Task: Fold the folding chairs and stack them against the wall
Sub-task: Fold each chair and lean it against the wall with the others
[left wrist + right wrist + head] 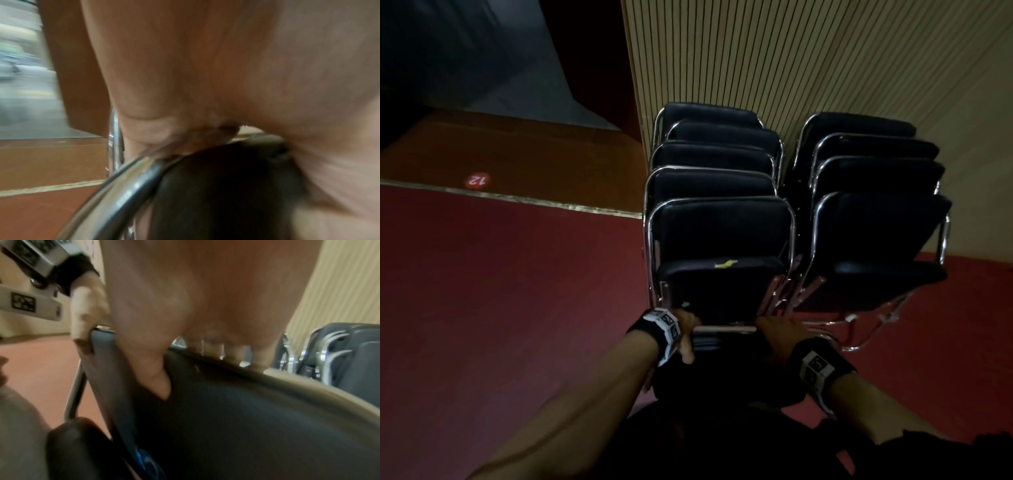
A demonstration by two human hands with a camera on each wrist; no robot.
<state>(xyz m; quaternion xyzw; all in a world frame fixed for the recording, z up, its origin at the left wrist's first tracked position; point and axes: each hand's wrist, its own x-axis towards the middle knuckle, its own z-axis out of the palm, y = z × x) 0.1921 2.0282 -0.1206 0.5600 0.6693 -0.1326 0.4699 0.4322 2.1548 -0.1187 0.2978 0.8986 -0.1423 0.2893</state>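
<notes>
hands both on one folded chair (722, 363), seen from my head view looking steeply down. my left hand (686, 334) has its fingers curled over the chrome top bar (724, 329) at the left corner, thumb lying down the near side. my right hand (779, 332) grips the same bar at the right corner; in the right wrist view the fingers (236, 352) wrap over the frame edge and the thumb presses on the dark backrest pad. left wrist view is blurred, but the palm sits on the curved chrome tube (123, 194) with the black pad just under it.

held chair sits nearest me, directly in front of the left stack (717, 192), close to its front chair; i cannot tell whether they touch. left stack: five folded black chairs with chrome frames, leaning toward the ribbed wall panel (808, 61). front chair of that stack carries a small yellow scrap (726, 263) on its seat edge.

right stack (873, 192): four folded chairs, just beside the left stack, also against the wall, chrome legs splayed on the floor.

floor is red carpet (500, 291); a pale strip (517, 198) separates it from an orange-brown step bearing a round red "12" marker (477, 179). both wrists wear black bands with white tracking blocks.
</notes>
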